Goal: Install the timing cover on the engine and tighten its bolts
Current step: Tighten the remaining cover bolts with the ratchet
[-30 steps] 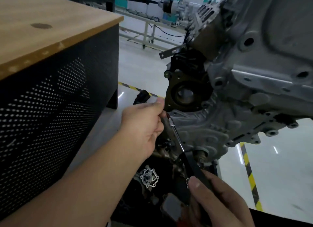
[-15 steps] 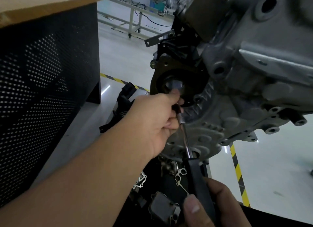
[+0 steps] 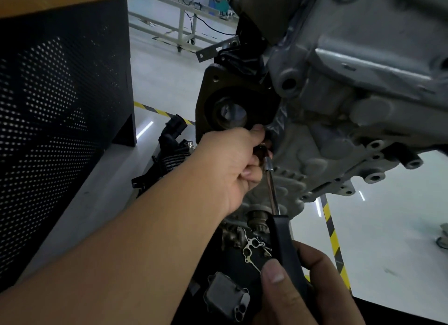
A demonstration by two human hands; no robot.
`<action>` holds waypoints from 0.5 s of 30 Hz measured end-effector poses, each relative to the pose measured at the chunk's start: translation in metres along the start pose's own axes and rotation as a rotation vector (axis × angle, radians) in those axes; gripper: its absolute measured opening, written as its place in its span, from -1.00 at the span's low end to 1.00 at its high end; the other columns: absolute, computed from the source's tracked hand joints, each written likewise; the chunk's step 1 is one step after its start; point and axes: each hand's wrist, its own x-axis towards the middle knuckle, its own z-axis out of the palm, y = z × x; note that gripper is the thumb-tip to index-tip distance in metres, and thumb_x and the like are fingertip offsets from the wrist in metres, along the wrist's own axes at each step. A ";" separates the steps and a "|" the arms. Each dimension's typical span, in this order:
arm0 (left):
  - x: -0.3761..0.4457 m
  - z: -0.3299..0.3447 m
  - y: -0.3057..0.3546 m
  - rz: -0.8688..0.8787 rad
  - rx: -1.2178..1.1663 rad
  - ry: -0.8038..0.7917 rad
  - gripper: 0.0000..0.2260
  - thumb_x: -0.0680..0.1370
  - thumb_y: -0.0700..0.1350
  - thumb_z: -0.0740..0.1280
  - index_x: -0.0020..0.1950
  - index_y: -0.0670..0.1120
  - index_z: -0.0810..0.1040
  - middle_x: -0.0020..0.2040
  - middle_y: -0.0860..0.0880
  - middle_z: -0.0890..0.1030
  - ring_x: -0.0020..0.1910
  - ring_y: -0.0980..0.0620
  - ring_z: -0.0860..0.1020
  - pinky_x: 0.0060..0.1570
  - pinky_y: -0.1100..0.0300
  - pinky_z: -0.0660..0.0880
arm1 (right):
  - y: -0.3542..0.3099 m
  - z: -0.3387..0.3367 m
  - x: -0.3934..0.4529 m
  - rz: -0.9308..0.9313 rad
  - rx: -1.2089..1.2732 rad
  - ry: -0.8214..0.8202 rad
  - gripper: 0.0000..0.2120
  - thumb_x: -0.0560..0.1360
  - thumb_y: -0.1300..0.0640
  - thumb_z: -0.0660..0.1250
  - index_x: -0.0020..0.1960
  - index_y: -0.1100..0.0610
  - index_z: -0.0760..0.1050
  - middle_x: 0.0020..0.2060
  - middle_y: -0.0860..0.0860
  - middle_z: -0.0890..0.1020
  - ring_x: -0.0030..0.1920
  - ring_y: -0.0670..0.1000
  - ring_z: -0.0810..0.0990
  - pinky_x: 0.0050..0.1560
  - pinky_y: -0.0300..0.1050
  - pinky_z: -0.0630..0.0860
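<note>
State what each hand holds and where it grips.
The right hand grips the ratchet wrench by its black handle. The left hand pinches the wrench's head end against the timing cover.

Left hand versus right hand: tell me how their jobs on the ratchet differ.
The left hand pinches the ratchet's socket end against the timing cover; the right hand wraps the black handle, lower down. The left arm reaches across; the right shows only fingers. Both hold one tool.
</note>
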 end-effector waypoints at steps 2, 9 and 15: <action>0.001 -0.001 0.003 0.003 0.052 0.012 -0.96 0.63 -0.16 0.37 0.05 -0.11 0.54 -0.17 -0.12 0.53 -0.62 0.19 0.23 -0.68 0.37 0.12 | -0.002 0.001 0.000 -0.017 -0.002 0.016 -0.62 -0.07 -0.06 0.54 -0.27 -0.01 0.66 -0.50 0.23 0.60 -0.61 -0.01 0.45 -0.58 -0.33 0.35; -0.003 -0.003 0.004 0.047 0.158 0.000 -0.90 0.62 -0.15 0.40 -0.03 -0.16 0.55 -0.36 -0.06 0.53 -0.66 0.19 0.28 -0.68 0.38 0.11 | -0.005 0.003 -0.008 -0.024 -0.033 0.032 -0.60 -0.06 -0.03 0.55 -0.25 0.06 0.67 -0.54 0.17 0.60 -0.64 -0.11 0.46 -0.60 -0.39 0.35; -0.001 0.001 0.004 0.015 0.117 0.015 -0.86 0.61 -0.14 0.41 -0.11 -0.14 0.51 -0.41 -0.03 0.50 -0.66 0.20 0.24 -0.71 0.39 0.09 | -0.013 -0.001 -0.007 0.014 -0.010 0.011 -0.77 0.08 0.15 0.47 -0.26 0.11 0.68 -0.60 0.13 0.54 -0.67 -0.10 0.40 -0.62 -0.37 0.32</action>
